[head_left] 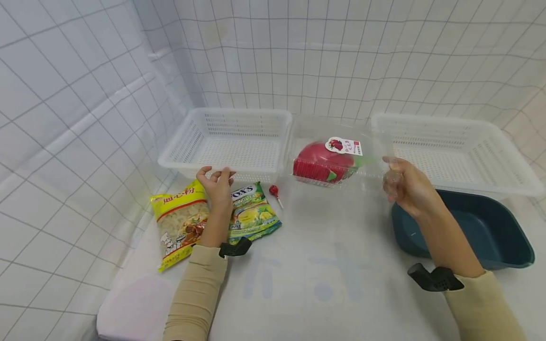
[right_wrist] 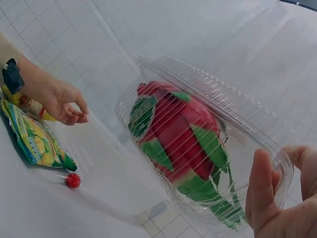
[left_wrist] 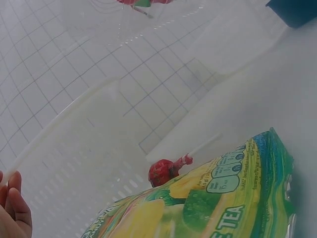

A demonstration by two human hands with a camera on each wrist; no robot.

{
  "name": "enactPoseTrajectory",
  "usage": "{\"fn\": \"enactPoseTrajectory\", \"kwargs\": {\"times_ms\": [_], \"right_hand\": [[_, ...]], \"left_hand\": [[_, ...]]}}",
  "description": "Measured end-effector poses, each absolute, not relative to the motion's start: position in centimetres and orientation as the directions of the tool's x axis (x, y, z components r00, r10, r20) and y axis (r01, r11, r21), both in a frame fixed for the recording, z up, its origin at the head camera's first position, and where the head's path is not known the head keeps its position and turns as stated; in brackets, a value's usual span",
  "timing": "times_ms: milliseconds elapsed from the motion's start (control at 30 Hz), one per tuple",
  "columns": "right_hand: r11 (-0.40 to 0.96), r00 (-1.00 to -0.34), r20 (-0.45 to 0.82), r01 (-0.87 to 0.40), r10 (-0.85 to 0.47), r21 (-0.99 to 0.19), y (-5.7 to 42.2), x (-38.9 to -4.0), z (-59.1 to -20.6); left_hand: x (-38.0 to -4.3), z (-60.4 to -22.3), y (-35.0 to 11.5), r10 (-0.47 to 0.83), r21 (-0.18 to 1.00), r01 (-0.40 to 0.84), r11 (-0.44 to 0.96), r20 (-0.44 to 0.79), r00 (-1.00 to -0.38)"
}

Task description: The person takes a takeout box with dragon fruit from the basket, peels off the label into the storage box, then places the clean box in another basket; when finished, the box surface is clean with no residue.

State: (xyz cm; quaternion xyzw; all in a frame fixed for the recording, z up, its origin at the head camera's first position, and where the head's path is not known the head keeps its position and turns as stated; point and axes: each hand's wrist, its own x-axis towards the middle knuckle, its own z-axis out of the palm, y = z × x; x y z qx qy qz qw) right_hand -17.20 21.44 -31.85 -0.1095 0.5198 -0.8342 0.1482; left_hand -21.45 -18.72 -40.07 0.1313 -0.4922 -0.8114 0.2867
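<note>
My right hand point(head_left: 407, 184) grips the right end of a clear plastic clamshell box point(right_wrist: 237, 104), held raised above the table. Inside lies a red dragon fruit point(right_wrist: 171, 131) with green scales, and a white label point(head_left: 343, 146) is on the lid. My left hand point(head_left: 217, 187) pinches the front rim of the left white basket point(head_left: 192, 166), as the right wrist view also shows. Below that hand lie a yellow bag of pale food pieces point(head_left: 183, 222) and a green Fox's candy bag point(head_left: 251, 215). A red lollipop point(head_left: 274, 190) lies right of the candy bag.
A second white basket point(head_left: 477, 187) stands at the back right. In front of it sits a dark blue basin point(head_left: 495, 227), partly behind my right forearm. White grid-patterned sheets point(head_left: 277, 57) hang behind and at the sides of the white table point(head_left: 298, 284).
</note>
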Motion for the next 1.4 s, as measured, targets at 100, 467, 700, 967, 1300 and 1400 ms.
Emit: {"fn": "enactPoseTrajectory", "kwargs": {"times_ms": [100, 467, 700, 967, 1300, 1400], "right_hand": [[-0.431, -0.923, 0.039, 0.141, -0.382, -0.891, 21.5, -16.3, -32.4], [-0.355, -0.914, 0.041, 0.116, -0.405, -0.928, 21.4, -13.0, -34.3], [-0.269, -0.938, 0.018, 0.081, -0.346, -0.960, 21.4, -11.2, -35.8], [-0.270, -0.953, 0.052, 0.032, -0.297, -0.962, 21.3, -9.5, -37.8], [-0.273, -0.956, 0.042, 0.041, -0.290, -0.961, 21.1, -8.7, -40.4], [-0.271, -0.958, 0.041, 0.039, -0.284, -0.962, 21.0, -8.7, -41.0]], "left_hand": [[-21.5, -40.2, -18.6, -0.586, 0.876, 0.330, -0.350, 0.070, -0.807], [-21.5, -40.1, -18.3, -0.572, 0.890, 0.311, -0.334, 0.071, -0.817], [-21.5, -40.0, -18.4, -0.582, 0.906, 0.288, -0.310, 0.059, -0.811], [-21.3, -39.8, -18.5, -0.586, 0.915, 0.268, -0.300, 0.044, -0.809], [-21.1, -39.8, -18.8, -0.587, 0.919, 0.262, -0.295, 0.043, -0.809], [-21.1, -39.8, -18.9, -0.582, 0.920, 0.259, -0.293, 0.044, -0.812]]}}
